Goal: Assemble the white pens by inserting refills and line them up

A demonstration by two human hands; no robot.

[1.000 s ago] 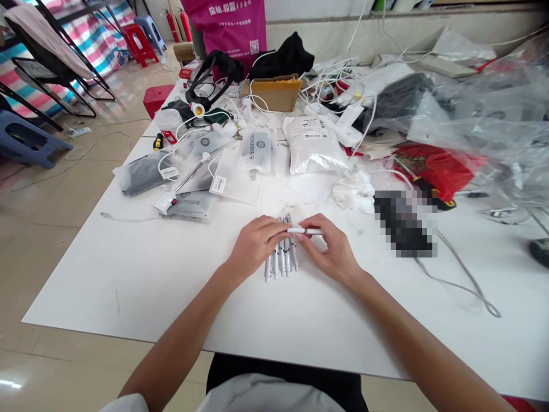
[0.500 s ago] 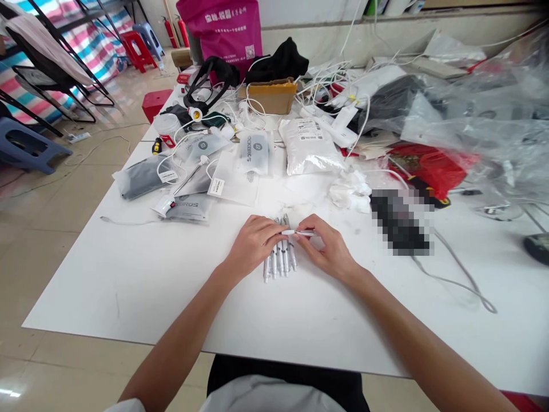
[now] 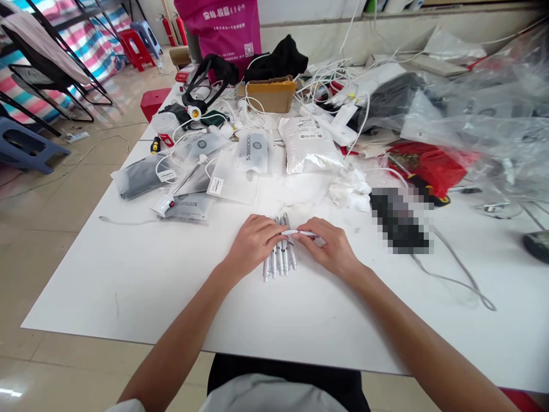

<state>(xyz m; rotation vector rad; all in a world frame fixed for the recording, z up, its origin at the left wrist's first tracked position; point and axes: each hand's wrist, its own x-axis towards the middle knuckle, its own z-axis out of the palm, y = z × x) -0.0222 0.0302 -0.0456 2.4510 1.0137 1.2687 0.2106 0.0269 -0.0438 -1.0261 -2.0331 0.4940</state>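
Left grip (image 3: 253, 243): fingers curled, tips on the left end of a slim white stick (image 3: 302, 233). Right grip (image 3: 332, 249): fingertips pinching the same stick from the right. Stick lies level, directly over a tight row of silver-and-white tubes (image 3: 279, 257), side by side and roughly parallel, between the two grips, on the white desk (image 3: 128, 286). To the upper right, a crumpled white tissue (image 3: 349, 193). Right of the grips, a blurred-out dark object (image 3: 398, 220), too obscured to identify, with a grey cable (image 3: 454, 274) nearby. Farther up the desk: grey ROCKBROS pouches (image 3: 191, 207), a white foil bag (image 3: 309, 146), tangled white cables (image 3: 330, 80), a cardboard box (image 3: 268, 94), a red bag (image 3: 429, 169), clear plastic sheeting (image 3: 480, 109).
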